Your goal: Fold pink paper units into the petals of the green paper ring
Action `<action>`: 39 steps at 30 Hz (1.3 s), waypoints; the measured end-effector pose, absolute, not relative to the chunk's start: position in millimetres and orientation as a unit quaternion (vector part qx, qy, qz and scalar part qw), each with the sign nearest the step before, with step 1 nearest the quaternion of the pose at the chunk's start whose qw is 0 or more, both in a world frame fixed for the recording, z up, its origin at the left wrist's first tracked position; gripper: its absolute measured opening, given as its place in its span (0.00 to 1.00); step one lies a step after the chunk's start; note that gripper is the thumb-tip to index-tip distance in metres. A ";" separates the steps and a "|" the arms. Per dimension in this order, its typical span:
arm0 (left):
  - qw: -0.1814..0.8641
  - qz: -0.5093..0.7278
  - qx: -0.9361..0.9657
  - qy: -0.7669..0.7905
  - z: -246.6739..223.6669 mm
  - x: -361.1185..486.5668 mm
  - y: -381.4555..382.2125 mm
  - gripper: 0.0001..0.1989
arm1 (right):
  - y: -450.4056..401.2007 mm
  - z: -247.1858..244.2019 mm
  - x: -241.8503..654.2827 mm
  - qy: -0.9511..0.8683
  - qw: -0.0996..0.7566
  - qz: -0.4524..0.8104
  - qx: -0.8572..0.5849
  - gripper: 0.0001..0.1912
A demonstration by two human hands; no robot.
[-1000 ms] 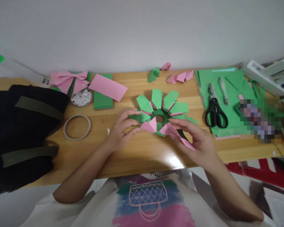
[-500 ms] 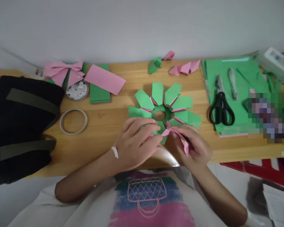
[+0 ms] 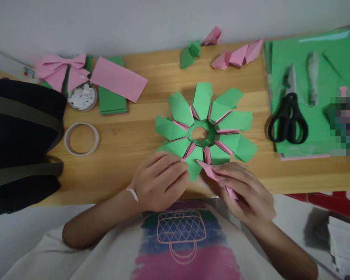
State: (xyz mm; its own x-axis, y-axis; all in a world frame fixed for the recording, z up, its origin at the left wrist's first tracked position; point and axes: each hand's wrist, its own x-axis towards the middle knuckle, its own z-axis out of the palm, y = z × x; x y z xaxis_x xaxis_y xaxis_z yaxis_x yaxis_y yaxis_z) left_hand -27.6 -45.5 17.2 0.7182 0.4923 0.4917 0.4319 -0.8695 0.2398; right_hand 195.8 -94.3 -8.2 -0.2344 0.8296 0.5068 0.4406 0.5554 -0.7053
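Observation:
A ring of folded green petals with pink inner folds, a paper flower (image 3: 179, 109), lies on the wooden table (image 3: 119, 167), with a round hole at its centre. At its lower left edge is my left hand (image 3: 160, 181), its fingers closed against a near petal; their tips are partly hidden. My right hand (image 3: 247, 188) grips a folded pink paper strip (image 3: 211, 171) between thumb and fingers, by the flower's lower right. The strip's upper end points at the gap between two near petals.
Black scissors (image 3: 288, 120) lie on green sheets (image 3: 315, 136) at the right. Folded pink pieces (image 3: 237, 56) and a green piece (image 3: 188, 56) sit behind. Leftward are a tape roll (image 3: 67, 142), a pink card (image 3: 119, 79), a bow (image 3: 61, 70) and a black bag (image 3: 20, 147).
The view has shifted, so the flower shows larger. My left hand has drawn back from the centre, uncovering near petals. My right hand has turned the pink strip, which now looks straighter.

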 end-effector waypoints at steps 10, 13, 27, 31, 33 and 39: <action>0.034 0.252 0.937 0.239 19.9 -25.3 -49.9 0.05 | -99.8 -0.3 172.4 -0.608 0.464 0.209 -0.609 0.18; 0.038 0.246 0.937 0.246 20.6 -25.5 -48.6 0.06 | -92.6 1.8 172.4 -0.632 0.434 0.216 -0.605 0.18; 0.028 0.256 0.935 0.242 19.6 -26.6 -44.9 0.06 | -81.1 30.5 202.6 -0.758 0.258 0.307 -0.514 0.27; 0.003 0.263 0.936 0.232 18.0 -26.0 -44.7 0.06 | -76.3 49.8 191.0 -0.791 0.176 0.276 -0.517 0.30; -0.009 0.271 0.934 0.234 16.3 -25.4 -45.2 0.06 | -70.8 52.6 179.5 -0.812 0.142 0.229 -0.517 0.28; -0.001 0.297 0.920 0.254 11.8 -22.2 -48.8 0.06 | -45.9 49.5 168.0 -0.844 0.020 0.153 -0.514 0.07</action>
